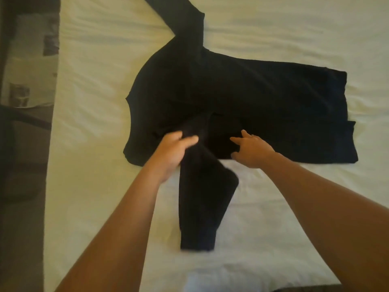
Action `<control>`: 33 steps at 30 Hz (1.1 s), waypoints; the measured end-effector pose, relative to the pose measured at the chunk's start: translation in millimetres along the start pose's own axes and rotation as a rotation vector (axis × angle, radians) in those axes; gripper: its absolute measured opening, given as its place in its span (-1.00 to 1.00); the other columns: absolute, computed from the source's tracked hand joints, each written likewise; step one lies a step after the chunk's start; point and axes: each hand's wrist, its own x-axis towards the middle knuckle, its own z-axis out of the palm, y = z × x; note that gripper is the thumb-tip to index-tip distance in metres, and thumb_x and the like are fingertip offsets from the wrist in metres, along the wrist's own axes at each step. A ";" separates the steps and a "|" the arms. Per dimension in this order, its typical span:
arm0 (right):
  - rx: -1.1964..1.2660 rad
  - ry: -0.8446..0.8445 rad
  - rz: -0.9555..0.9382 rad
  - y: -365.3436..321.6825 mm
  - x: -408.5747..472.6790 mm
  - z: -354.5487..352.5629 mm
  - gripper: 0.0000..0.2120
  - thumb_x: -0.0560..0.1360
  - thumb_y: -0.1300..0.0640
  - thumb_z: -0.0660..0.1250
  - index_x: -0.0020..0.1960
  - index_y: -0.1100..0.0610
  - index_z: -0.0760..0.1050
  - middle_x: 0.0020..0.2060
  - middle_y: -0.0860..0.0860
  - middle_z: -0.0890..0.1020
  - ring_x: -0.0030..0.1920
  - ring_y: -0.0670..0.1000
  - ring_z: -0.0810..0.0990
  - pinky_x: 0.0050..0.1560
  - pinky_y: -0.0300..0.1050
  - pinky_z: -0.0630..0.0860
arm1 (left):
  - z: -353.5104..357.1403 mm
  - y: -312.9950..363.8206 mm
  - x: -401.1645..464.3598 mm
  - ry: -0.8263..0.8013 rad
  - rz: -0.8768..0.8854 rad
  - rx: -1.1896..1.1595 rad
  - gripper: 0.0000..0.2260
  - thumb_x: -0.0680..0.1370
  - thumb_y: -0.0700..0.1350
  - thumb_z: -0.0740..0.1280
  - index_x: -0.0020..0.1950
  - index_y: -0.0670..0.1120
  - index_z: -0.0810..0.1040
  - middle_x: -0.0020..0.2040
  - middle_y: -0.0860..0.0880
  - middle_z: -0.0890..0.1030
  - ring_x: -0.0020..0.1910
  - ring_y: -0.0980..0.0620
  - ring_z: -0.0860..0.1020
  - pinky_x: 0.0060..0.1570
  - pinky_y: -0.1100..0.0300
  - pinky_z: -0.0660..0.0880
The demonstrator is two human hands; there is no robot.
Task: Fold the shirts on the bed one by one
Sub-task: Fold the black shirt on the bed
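My left hand (172, 150) grips the near sleeve (202, 199) where it meets the black shirt (242, 98) spread mid-bed (94, 81). My right hand (250, 150), fingers spread, presses flat on the shirt's near edge just beside it.

Far sleeve of the black long-sleeved fabric shirt (231, 98) cut off by top edge. Near sleeve cuff blurred. Left hand (172, 152) fingertips hidden in cloth.

Black long-sleeve shirt (242, 98) flat mid-bed on white sheet (273, 28), near sleeve (202, 203) toward bed's near edge, left hand (172, 152) gripping sleeve at shoulder, right hand (250, 150) fingers spread, pressing shirt body.
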 end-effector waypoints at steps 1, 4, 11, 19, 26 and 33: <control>0.016 0.001 0.007 -3.9 0.6 -0.7 -0.41 0.62 -0.13 0.25 0.60 -0.14 0.16 0.63 0.08 0.06 0.59 0.25 0.09 0.50 0.25 0.24 | -3.9 20.9 8.4 -0.012 0.046 -0.043 -0.79 0.57 -0.06 0.44 0.13 -0.14 0.65 0.06 -0.11 0.70 0.10 -0.09 0.68 0.15 0.02 0.57; 0.154 0.108 0.033 -21.7 -3.9 -6.8 -0.62 0.61 -0.12 0.26 0.39 -0.03 0.46 0.37 0.10 0.50 0.38 0.18 0.45 0.25 0.09 0.47 | -21.1 75.6 38.7 0.053 0.187 -0.167 -0.93 0.61 -0.15 0.39 0.00 -0.14 0.63 0.02 -0.22 0.69 0.08 -0.20 0.68 0.15 -0.12 0.60; 0.989 0.345 0.106 -95.0 -4.8 -7.7 -0.63 0.64 -0.14 0.25 0.26 0.10 0.55 -0.06 -0.03 0.59 -0.08 -0.06 0.55 -0.14 -0.18 0.45 | -98.9 53.2 91.3 0.572 0.292 0.504 -0.55 0.64 0.20 0.18 0.24 -0.14 0.56 0.19 -0.16 0.61 0.20 -0.20 0.57 0.20 -0.14 0.53; 1.140 0.277 0.186 -117.8 36.0 -5.3 -0.65 0.53 -0.08 0.43 0.18 0.12 0.52 -0.03 0.03 0.64 0.01 0.04 0.65 0.09 0.02 0.60 | -128.7 -68.1 86.3 0.358 0.394 1.418 -0.36 0.65 0.31 0.00 0.62 -0.04 0.19 0.64 -0.03 0.17 0.55 -0.22 0.22 0.33 -0.20 0.34; 0.924 -0.138 0.010 -106.0 36.4 -47.2 -0.75 0.52 -0.04 0.44 0.09 0.11 0.61 -0.04 0.07 0.70 -0.01 0.09 0.68 0.07 0.06 0.60 | -129.2 -50.8 91.6 0.272 0.283 1.350 -0.38 0.66 0.29 0.05 0.65 0.04 0.11 0.67 0.05 0.08 0.62 -0.15 0.07 0.46 -0.21 0.24; 1.451 -0.011 -0.173 -129.8 69.7 -179.6 -0.59 0.54 0.03 0.40 0.32 0.20 0.56 0.14 0.15 0.69 0.17 0.17 0.65 0.07 -0.02 0.59 | -136.3 -26.4 86.1 0.254 0.283 1.269 -0.54 0.64 0.18 0.25 0.52 0.09 0.40 0.60 0.13 0.27 0.54 -0.13 0.26 0.40 -0.14 0.34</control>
